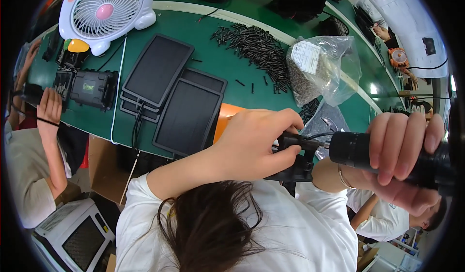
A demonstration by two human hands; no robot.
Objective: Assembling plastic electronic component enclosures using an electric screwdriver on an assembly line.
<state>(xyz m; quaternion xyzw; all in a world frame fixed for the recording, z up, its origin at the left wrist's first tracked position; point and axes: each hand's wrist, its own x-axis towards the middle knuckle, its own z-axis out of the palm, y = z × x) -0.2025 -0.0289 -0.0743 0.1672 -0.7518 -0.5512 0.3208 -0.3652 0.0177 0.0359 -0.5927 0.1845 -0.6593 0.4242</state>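
Observation:
My left hand (256, 143) pinches a black plastic part (302, 158) with a thin cable, between thumb and fingers. My right hand (404, 155) wraps round a black electric screwdriver (351, 148), held level at the right. Its bit points left at the black part; whether it touches a screw there I cannot make out. Partly under my left hand lies an orange piece (225, 119). Just left of it, flat black rectangular panels (189, 114) with cables rest in a stack on the green table (203, 39).
A loose heap of black screws (259, 51) lies beyond my hands, beside a clear bag of small parts (310, 73). A white fan (106, 12) and a black case (94, 88) stand at the left. A co-worker's hand (49, 109) is at the left edge.

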